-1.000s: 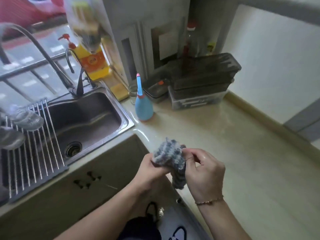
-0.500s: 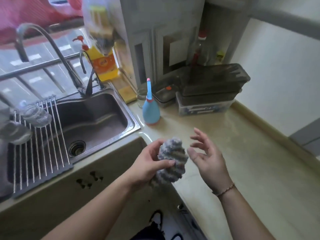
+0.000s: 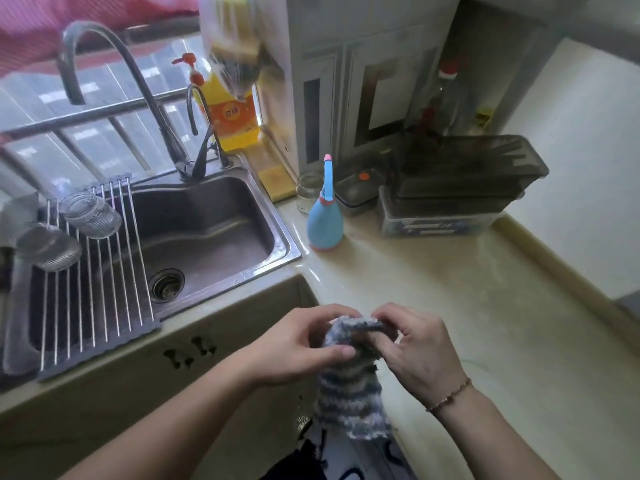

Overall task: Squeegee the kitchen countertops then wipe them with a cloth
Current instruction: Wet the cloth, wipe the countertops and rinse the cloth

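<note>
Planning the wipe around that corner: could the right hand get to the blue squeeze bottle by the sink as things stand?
Probably yes, once freed. The right hand and the left hand both grip the cloth. The countertop between it and the blue squeeze bottle shows nothing in the way.

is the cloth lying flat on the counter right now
No, both hands, left hand and right hand, hold the cloth up in the air at the counter edge, and it hangs down.
</note>
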